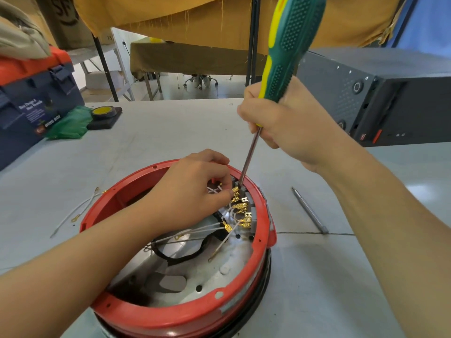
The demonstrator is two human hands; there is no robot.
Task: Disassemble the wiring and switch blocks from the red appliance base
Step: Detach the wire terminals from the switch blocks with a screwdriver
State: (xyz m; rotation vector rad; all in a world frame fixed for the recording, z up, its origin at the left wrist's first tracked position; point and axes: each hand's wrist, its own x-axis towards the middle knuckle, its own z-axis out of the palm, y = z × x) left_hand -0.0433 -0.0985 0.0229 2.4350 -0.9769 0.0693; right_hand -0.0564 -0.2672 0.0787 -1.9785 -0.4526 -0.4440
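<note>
The red appliance base [185,318] is set on the desk [317,289]. A screwdriver [280,69] is gripped by the right hand [280,128], its tip driven at the switch blocks [240,191] on the base's far-right wall. Wires [219,191] are pinched by the left hand [195,191]. A slipped tip could jab those fingers. "WING BOX" is read on the toolbox [31,111] left of the base.

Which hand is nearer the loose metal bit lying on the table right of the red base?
Right. The right hand grips the screwdriver above and beyond the bit; the left hand is inside the red base, across its rim.
</note>
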